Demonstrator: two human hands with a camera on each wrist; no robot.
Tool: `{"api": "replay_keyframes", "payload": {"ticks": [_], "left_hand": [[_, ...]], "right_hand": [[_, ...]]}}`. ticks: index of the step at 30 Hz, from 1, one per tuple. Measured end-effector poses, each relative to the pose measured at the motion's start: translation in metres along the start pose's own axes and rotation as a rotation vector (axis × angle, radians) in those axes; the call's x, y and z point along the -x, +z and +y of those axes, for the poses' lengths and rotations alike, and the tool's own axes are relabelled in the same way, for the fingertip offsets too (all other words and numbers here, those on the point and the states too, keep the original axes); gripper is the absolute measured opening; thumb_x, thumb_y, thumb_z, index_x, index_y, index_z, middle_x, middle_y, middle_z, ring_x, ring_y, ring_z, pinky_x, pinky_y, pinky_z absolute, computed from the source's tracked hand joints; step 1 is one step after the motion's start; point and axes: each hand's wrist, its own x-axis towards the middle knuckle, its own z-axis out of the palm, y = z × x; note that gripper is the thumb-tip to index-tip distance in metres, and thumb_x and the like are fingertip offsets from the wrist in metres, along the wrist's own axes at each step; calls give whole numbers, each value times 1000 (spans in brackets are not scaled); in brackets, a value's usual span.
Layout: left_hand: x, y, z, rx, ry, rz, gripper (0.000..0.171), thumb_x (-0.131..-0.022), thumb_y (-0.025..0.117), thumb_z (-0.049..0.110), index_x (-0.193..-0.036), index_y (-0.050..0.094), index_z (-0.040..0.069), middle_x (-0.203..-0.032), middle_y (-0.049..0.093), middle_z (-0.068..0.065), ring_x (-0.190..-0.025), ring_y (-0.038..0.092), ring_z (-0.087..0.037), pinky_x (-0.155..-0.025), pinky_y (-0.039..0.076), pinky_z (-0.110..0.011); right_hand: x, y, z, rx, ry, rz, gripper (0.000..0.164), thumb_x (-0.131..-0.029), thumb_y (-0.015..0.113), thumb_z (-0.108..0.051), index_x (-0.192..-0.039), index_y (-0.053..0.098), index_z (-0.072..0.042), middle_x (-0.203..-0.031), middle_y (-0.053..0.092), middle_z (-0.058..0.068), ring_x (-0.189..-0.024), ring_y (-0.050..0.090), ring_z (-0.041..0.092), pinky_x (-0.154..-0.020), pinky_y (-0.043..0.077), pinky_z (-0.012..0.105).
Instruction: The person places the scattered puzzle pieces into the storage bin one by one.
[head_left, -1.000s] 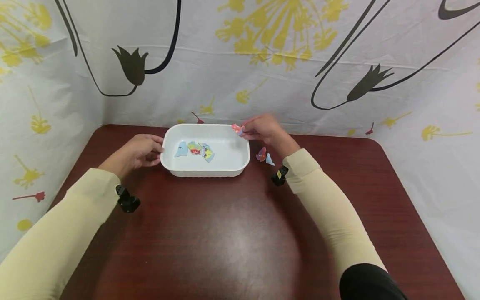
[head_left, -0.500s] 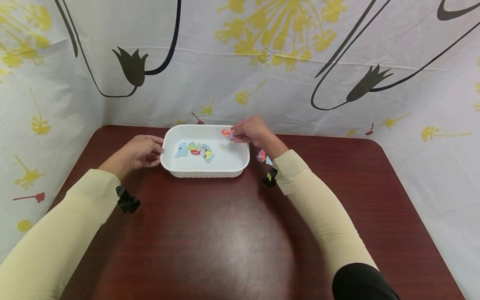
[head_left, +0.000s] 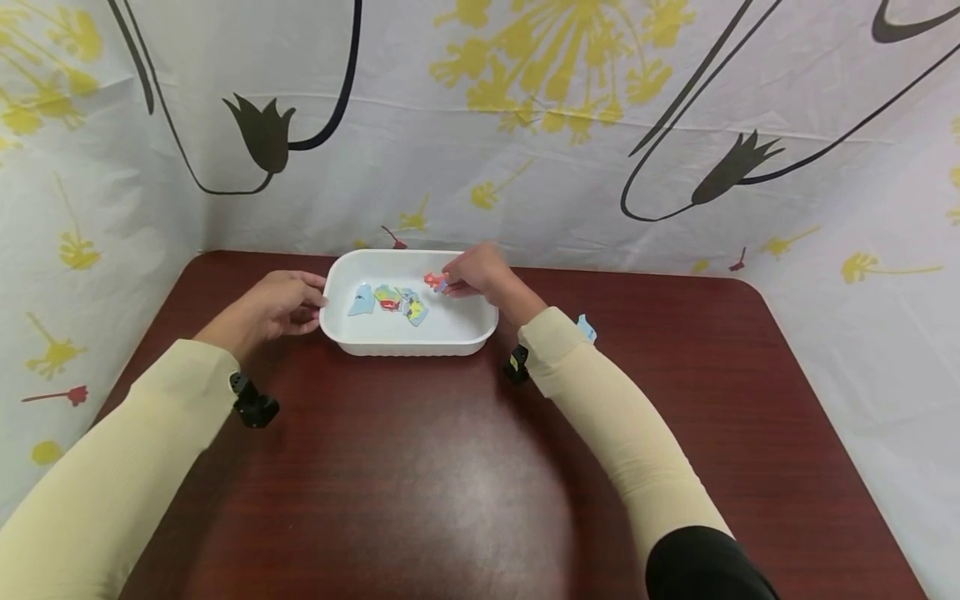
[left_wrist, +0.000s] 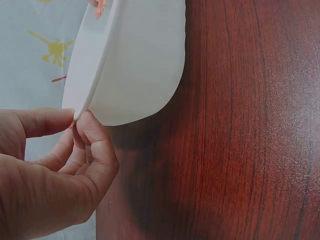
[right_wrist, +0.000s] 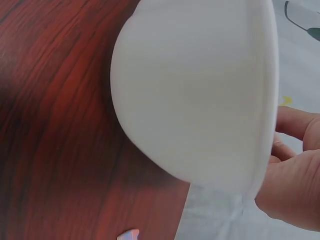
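A white plastic tub (head_left: pixel 408 348) stands on the table. My left hand (head_left: pixel 281 302) pinches its left rim between thumb and fingers, as the left wrist view shows closely. My right hand (head_left: pixel 480 273) reaches in over the right side, pinching a small red-orange and blue printed piece (head_left: pixel 435 282) with ragged edges. Flat on the tub's floor lie several similar irregular pieces: a light blue one (head_left: pixel 362 300), a yellow-green and red one (head_left: pixel 387 297) and a blue and yellow one (head_left: pixel 414 307). In the right wrist view the tub's wall hides my right fingertips.
A light blue piece (head_left: pixel 587 328) lies on the dark red-brown wooden table (head_left: pixel 390 483), partly behind my right sleeve (head_left: pixel 600 392). A white cloth (head_left: pixel 555 200) with plant prints hangs behind the table and at both sides.
My right hand has moved left from the tub's right rim to over its inside, carrying the red-orange piece. My left hand keeps its place on the rim.
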Motion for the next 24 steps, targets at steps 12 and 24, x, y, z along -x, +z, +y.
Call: {"api": "replay_keyframes", "payload": {"ticks": [12, 24], "left_hand": [[0, -2, -2, 6, 8, 1, 47, -95, 55, 8, -140, 40, 6, -99, 53, -6, -72, 55, -13, -68, 54, -25], [-1, 0, 0, 28, -15, 10, 47, -96, 54, 8, -141, 40, 7, -108, 51, -9, -73, 55, -13, -69, 53, -26]], "right_hand": [[-12, 17, 3, 233, -14, 98, 24, -86, 66, 0, -109, 71, 4, -104, 72, 16, -56, 63, 13, -68, 59, 30], [-25, 25, 7, 623, 8, 139, 22, -84, 66, -11, -64, 59, -8, -54, 56, -2, -48, 53, 7, -48, 47, 18]]}}
